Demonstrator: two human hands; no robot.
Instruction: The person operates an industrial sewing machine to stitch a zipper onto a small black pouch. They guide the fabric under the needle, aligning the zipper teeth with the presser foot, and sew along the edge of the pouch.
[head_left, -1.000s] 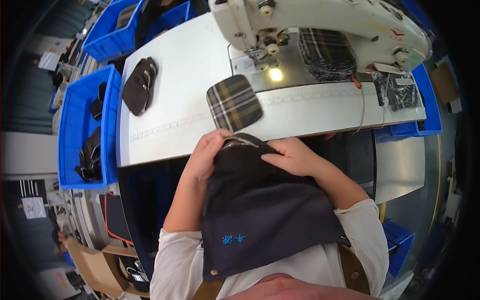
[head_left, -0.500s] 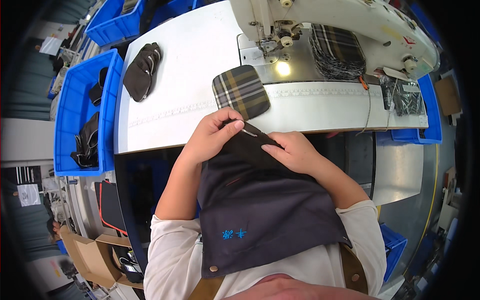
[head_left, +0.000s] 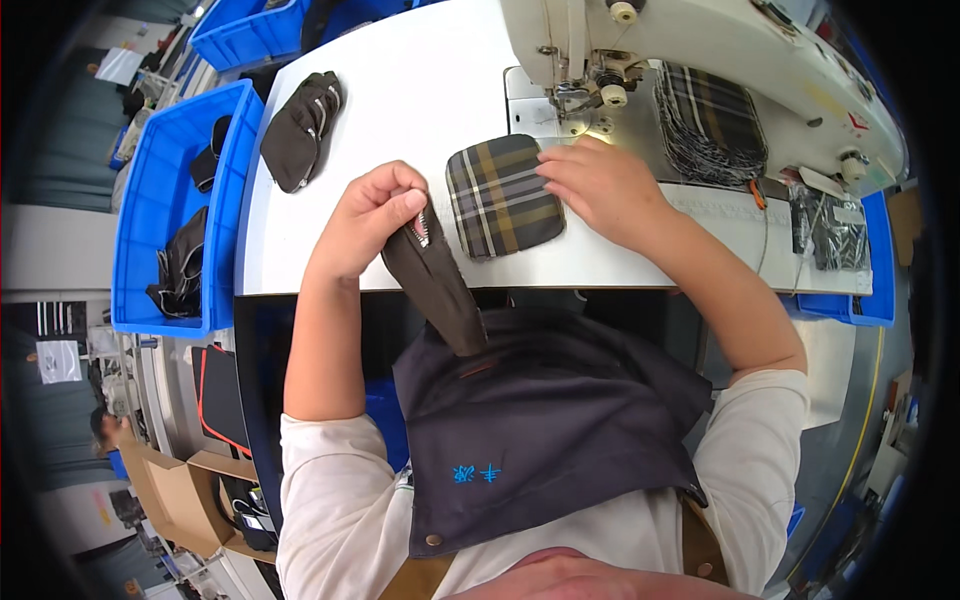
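My left hand point(head_left: 375, 215) pinches a dark brown fabric piece point(head_left: 440, 285) near its upper end, where an open zipper shows; the piece hangs toward the apron point(head_left: 560, 400). My right hand point(head_left: 600, 190) is open, its fingers bent over the right edge of a plaid rounded square point(head_left: 495, 205) lying on the white table point(head_left: 390, 60); whether they touch it is unclear. Just beyond stands the sewing machine's needle area point(head_left: 560, 95).
A stack of plaid squares point(head_left: 710, 125) lies right of the needle, near packets point(head_left: 830, 230). Dark zippered pieces point(head_left: 300, 130) lie back left. Blue bins point(head_left: 150, 190) flank the table. An open cardboard box point(head_left: 180, 505) and a distant person point(head_left: 110, 430) are at lower left.
My left hand has risen leftward with the brown piece. My right hand has let go of that piece and moved forward to the plaid square.
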